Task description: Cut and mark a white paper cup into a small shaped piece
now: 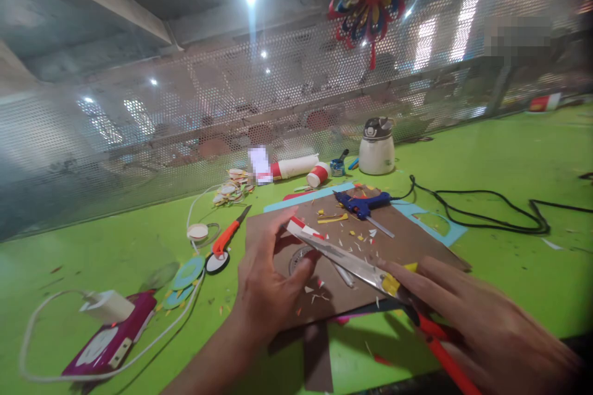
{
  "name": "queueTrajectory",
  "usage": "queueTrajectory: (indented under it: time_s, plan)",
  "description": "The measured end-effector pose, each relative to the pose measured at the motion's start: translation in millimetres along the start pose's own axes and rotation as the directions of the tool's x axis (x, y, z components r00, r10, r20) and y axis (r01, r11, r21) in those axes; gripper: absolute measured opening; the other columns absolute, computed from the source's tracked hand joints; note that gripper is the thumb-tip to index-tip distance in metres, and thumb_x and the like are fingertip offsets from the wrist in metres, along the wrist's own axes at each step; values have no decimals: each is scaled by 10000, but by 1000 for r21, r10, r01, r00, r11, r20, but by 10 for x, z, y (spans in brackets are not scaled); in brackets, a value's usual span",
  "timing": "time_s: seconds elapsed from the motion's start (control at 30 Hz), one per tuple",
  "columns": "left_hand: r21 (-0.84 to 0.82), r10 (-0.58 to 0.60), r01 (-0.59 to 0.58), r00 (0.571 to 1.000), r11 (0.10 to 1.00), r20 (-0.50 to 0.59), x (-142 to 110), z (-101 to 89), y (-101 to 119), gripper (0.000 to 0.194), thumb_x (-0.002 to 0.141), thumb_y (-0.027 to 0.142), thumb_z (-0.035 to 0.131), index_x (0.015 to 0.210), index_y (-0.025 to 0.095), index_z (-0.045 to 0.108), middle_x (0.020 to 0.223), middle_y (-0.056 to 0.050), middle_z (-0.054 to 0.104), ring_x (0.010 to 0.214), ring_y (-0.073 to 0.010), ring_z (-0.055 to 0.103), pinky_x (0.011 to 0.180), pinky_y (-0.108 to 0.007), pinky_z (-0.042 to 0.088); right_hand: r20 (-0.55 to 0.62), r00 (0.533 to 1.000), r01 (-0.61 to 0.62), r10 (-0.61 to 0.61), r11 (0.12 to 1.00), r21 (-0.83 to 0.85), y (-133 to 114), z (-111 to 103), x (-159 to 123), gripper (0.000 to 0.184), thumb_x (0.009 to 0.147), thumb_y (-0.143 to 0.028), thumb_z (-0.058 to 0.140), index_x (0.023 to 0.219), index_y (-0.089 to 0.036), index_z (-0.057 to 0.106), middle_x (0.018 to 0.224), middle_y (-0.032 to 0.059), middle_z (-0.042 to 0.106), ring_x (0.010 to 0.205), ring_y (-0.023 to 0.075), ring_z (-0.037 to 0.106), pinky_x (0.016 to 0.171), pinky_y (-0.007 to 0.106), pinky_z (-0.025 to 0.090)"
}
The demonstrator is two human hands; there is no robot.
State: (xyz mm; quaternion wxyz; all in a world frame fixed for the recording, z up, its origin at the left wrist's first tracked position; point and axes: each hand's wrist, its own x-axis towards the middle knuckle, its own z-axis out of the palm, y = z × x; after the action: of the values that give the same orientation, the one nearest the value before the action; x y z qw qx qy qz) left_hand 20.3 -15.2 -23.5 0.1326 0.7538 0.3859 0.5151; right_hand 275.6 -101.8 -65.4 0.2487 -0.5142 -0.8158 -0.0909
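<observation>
Between the thumb and fingers of my left hand (269,278) is a small red-and-white piece of paper (301,226). My right hand (482,315) grips red-handled scissors (356,266), whose metal blades reach left to the paper's edge. Something yellow (393,284) sits around the scissors near the pivot. Below both hands lies a brown board (370,247) strewn with red, white and yellow paper scraps. A blue glue gun (364,202) with a clear glue stick rests on the board's far part.
An orange-handled knife (227,237) lies left, beside light-blue paper discs (188,274). A purple power strip (111,336) holds a white charger (109,307). At the back stand a white jug (377,148) and a lying paper cup (318,174). The glue gun's black cable (482,219) loops right.
</observation>
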Motion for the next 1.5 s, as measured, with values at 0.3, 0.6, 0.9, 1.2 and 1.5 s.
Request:
queueTrajectory:
  time_s: [0.3, 0.6, 0.9, 1.2, 1.5]
  plan:
    - [-19, 8, -8, 1000, 1000, -8, -7, 11, -12, 508, 812, 241, 694, 1281, 273, 504, 1252, -61, 639, 1047, -209, 687, 965, -421, 573, -10, 1000, -7, 7, 1000, -5, -19, -12, 0, 663, 849, -171, 480, 1481, -275, 306, 1182, 140, 635, 991, 286, 703, 712, 340, 624]
    - [14, -8, 8, 1000, 1000, -9, 2, 9, 7, 497, 803, 248, 696, 1267, 279, 517, 1233, -59, 649, 1032, -210, 691, 954, -439, 576, 14, 1000, -28, 27, 999, 17, -18, 5, -9, 649, 840, -147, 484, 1461, -257, 333, 1181, 128, 637, 991, 263, 696, 750, 332, 611]
    - [33, -4, 4, 1000, 999, 15, -3, -3, 27, 493, 806, 258, 696, 1267, 243, 521, 1219, -72, 649, 1004, -199, 695, 960, -414, 568, 1, 1000, -26, 26, 1000, 13, -32, -30, 24, 507, 854, -134, 451, 1351, -232, 449, 1111, 114, 656, 913, 241, 705, 689, 304, 602]
    - [63, 2, -3, 1000, 998, 12, 13, 10, 53, 482, 804, 252, 689, 1255, 227, 522, 1189, -71, 666, 952, -186, 705, 939, -404, 574, -16, 999, -44, 44, 999, 31, -18, -24, -11, 607, 820, -101, 439, 1407, -250, 411, 1109, 105, 654, 904, 247, 701, 696, 340, 598]
    - [145, 32, -34, 999, 989, 21, 26, 1, 73, 479, 802, 257, 691, 1248, 235, 520, 1142, -54, 685, 944, -185, 706, 908, -381, 573, -12, 998, -63, 64, 996, 59, -29, -22, -4, 619, 798, -91, 466, 1398, -243, 470, 1015, 91, 677, 839, 237, 698, 687, 336, 596]
